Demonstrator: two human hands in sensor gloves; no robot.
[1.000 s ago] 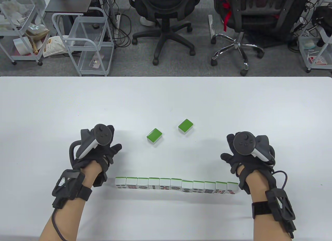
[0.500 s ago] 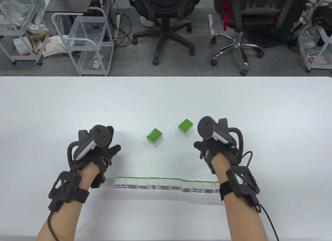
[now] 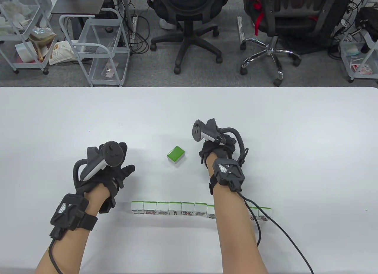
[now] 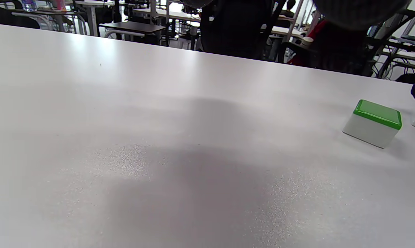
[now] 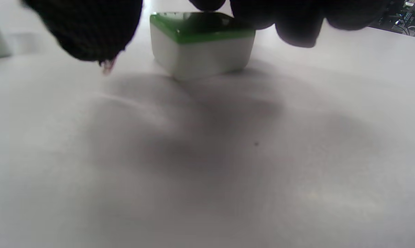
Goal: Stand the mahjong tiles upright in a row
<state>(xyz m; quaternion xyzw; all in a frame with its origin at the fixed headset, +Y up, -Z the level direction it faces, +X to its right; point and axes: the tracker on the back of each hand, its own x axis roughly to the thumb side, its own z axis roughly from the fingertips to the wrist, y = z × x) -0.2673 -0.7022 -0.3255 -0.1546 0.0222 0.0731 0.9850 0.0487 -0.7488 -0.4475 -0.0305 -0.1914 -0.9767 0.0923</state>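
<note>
A row of upright mahjong tiles (image 3: 174, 209) stands near the table's front edge, faces toward me; my right forearm hides part of it. One green-backed tile (image 3: 176, 154) lies flat behind the row and shows in the left wrist view (image 4: 374, 122). A second flat green-backed tile (image 5: 200, 44) lies under my right hand (image 3: 211, 144), which hides it in the table view. In the right wrist view the thumb (image 5: 90, 31) hangs left of this tile and apart from it, the fingers (image 5: 297, 24) over its far top edge. My left hand (image 3: 118, 165) rests open on the table, left of the row, holding nothing.
The white table (image 3: 88, 117) stretches wide behind and beside the tiles. Office chairs (image 3: 189, 23) and wire racks (image 3: 100, 47) stand on the floor beyond the far edge. A cable (image 3: 283, 235) trails from my right wrist across the row's right end.
My right hand has moved left and forward from the row's right end to over the right loose tile, now covering it. My left hand has drifted slightly left.
</note>
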